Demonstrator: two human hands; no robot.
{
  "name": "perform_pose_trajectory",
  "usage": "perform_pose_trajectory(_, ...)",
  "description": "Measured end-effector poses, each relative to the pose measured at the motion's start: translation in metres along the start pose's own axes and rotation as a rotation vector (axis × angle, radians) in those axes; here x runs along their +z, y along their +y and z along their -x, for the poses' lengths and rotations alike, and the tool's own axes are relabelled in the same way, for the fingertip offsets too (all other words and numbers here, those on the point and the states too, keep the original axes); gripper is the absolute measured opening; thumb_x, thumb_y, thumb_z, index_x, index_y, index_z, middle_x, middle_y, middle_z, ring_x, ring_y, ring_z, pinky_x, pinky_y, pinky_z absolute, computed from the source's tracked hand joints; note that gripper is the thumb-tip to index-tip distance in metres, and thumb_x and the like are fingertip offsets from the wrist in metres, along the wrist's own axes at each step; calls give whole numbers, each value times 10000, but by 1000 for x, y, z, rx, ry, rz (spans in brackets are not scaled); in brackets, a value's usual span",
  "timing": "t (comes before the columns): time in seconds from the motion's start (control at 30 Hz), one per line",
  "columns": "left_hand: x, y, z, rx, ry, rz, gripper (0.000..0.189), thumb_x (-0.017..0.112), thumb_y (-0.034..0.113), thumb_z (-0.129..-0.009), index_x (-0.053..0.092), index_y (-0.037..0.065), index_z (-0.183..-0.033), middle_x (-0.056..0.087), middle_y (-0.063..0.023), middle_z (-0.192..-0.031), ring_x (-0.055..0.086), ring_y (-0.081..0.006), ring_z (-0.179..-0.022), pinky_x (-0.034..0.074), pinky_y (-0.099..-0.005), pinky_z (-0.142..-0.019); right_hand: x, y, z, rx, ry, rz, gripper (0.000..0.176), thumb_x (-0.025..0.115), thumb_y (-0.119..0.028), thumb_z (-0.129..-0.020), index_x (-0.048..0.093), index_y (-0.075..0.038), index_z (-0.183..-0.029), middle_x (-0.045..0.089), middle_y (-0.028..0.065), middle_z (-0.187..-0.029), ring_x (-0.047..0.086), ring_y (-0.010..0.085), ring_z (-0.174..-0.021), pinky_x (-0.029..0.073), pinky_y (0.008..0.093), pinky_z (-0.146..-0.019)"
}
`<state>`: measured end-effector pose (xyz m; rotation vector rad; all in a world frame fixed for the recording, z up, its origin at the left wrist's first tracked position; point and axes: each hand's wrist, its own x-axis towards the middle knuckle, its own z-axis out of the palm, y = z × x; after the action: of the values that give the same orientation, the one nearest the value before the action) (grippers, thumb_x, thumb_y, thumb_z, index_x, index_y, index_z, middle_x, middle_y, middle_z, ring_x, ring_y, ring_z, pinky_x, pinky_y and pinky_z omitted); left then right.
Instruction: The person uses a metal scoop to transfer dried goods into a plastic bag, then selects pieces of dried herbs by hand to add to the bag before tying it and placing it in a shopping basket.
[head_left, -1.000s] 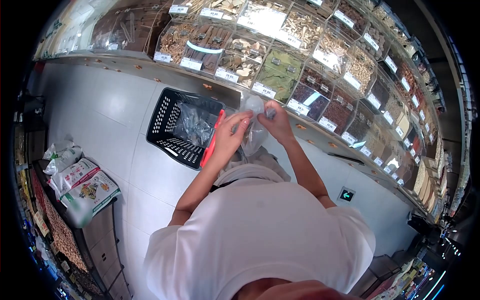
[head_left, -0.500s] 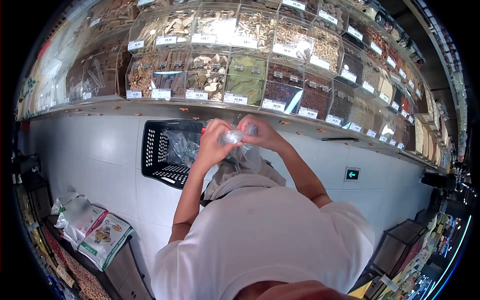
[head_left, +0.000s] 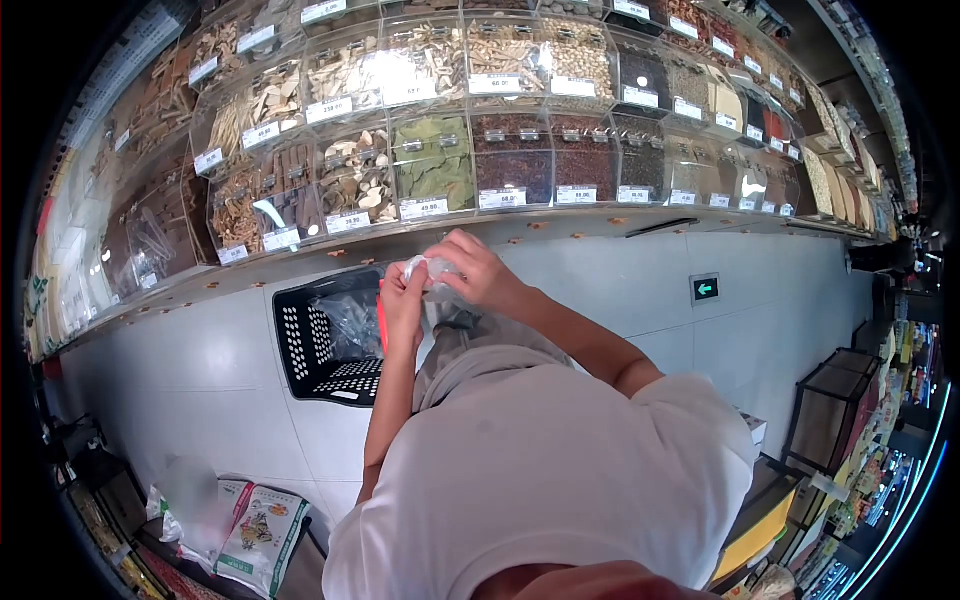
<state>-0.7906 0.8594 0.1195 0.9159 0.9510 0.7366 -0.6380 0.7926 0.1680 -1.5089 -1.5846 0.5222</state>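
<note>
A crumpled clear plastic bag point(head_left: 440, 268) is gathered between my two hands, in front of the shelf edge. My left hand point(head_left: 404, 300) pinches the bag's twisted end with thumb and fingers. On the bag's other side, my right hand point(head_left: 475, 272) has its fingers curled round the plastic. Beside my left forearm stands a black basket point(head_left: 292, 350) with holes in its walls. Clear plastic bags point(head_left: 352, 322) lie inside it. The basket's red handle point(head_left: 383, 318) shows next to my left hand.
Ahead rise tiers of clear bins with dried goods and price labels, among them green leaves point(head_left: 433, 165). A floor sign point(head_left: 705, 289) with a green arrow is at the right. Printed sacks point(head_left: 262, 540) lie at the lower left, and a dark-framed stand point(head_left: 838, 405) is at the right.
The view has turned, so bins and sacks sit differently. My hands have moved slightly left, and the plastic between them is now more bunched. The red handle shows more.
</note>
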Motion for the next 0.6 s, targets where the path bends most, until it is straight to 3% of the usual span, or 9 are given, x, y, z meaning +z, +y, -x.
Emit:
perform_pose_trajectory(0.1,-4,-11,-6,-41,39,61,113,651,147,-892,565,77,-872,588,19,-766,520,-42,-664,410,-195,-589,10,0,1,-334,-46,197,348,645,-77,-780,568,-42,-1118,565,100,-1099,535,280,-1037,444,392,-899)
perform_pose_trajectory(0.23,-10,-10,-6,-140,24,89,116,658,188,-896,589,95,-890,596,32,-790,532,-44,-689,419,-208,-604,18,13,6,-387,-79,103,207,605,-70,-830,605,-25,-1032,582,102,-1109,572,264,-988,475,377,-855)
perform_pose_trajectory(0.33,-18,-12,-1,-150,-27,90,98,623,175,-917,598,92,-963,599,37,-827,535,-45,-737,413,-209,-648,12,15,-1,-424,-204,-19,199,631,-100,-810,626,-54,-1003,564,123,-1090,579,273,-956,471,369,-852)
perform_pose_trajectory(0.43,-18,-9,4,-145,-104,103,125,579,155,-939,590,84,-1041,595,29,-908,530,-53,-823,401,-211,-708,17,13,-3,-45,-284,-291,251,656,-137,-805,606,-64,-1040,561,121,-1037,574,275,-924,474,368,-825)
perform_pose_trajectory(0.6,-22,7,14,-71,-158,102,169,556,130,-946,555,87,-1109,567,6,-1031,512,-79,-937,400,-225,-809,15,5,-13,64,-152,-235,359,698,-209,-785,562,-62,-1082,566,120,-999,577,261,-893,474,354,-772)
